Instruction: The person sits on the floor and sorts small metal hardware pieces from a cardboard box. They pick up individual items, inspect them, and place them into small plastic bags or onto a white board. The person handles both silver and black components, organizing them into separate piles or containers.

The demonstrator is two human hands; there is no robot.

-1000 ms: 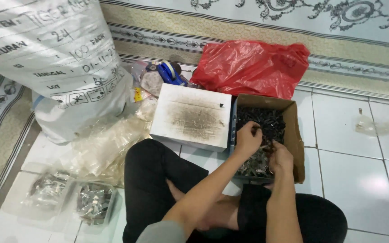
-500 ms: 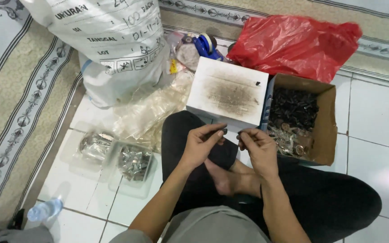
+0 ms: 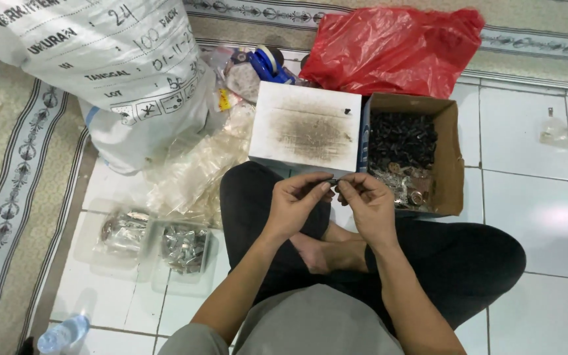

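Left hand: my left hand (image 3: 295,205) is pinching a small dark part (image 3: 332,181) between thumb and fingertips, the other fingers curling in.
Right hand: my right hand (image 3: 367,205) is closing on the same small dark part from the 3 o'clock side, its fingertips meeting the left's; which hand is bearing the hold I cannot tell.
Part: it is sitting between both sets of fingertips, over my crossed legs, just in front of the white box (image 3: 307,128) at 12 o'clock.
Supply: the cardboard box (image 3: 451,161) at 1 o'clock is holding black pieces at the back and shiny ones at the front.
Slip risk: I am judging the part tiny and mostly hidden by my fingers, so a loose pinch could be letting it drop into the dark folds of my trousers (image 3: 468,263), where it would be hard to find.
Mix-up risk: the filled clear bags (image 3: 182,246) at 9 o'clock are lying open-looking; a dropped piece could be landing among them.
Knock risk: my right wrist is hanging near the cardboard box's front flap, so a wide swing could be tipping pieces out.
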